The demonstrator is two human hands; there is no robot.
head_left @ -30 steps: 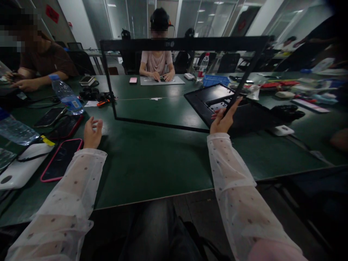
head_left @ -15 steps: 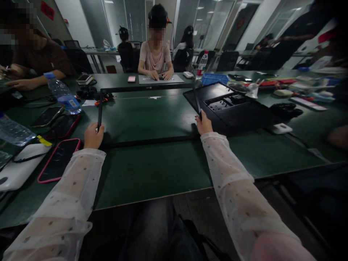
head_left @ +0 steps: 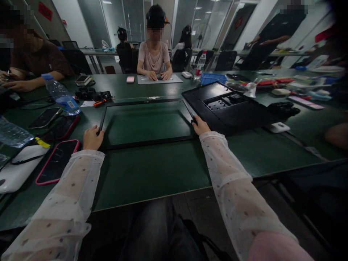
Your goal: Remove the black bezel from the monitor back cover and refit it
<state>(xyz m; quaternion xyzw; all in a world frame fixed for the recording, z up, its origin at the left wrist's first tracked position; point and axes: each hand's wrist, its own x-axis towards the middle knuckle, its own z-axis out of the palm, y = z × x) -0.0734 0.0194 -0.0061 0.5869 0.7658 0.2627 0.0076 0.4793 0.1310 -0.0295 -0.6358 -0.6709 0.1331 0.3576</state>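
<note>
A thin black rectangular frame [head_left: 146, 141] lies nearly flat on the green table [head_left: 152, 174] in front of me. My left hand [head_left: 91, 137] grips the frame's left side near its near corner. My right hand [head_left: 200, 125] is closed on the frame's right side. Just right of the frame lies a black monitor back shell [head_left: 231, 110], open side up.
Phones, one in a pink case [head_left: 57, 161], a white pack [head_left: 16, 170] and water bottles [head_left: 61, 95] crowd the left. Tools and a blue tray [head_left: 214, 78] lie at the back right. A person sits opposite at a grey mat [head_left: 159, 79]; another person sits at the left.
The frame stood upright in my right hand alone a second ago. My left hand took hold of its left side and both hands lowered it almost flat onto the table.
</note>
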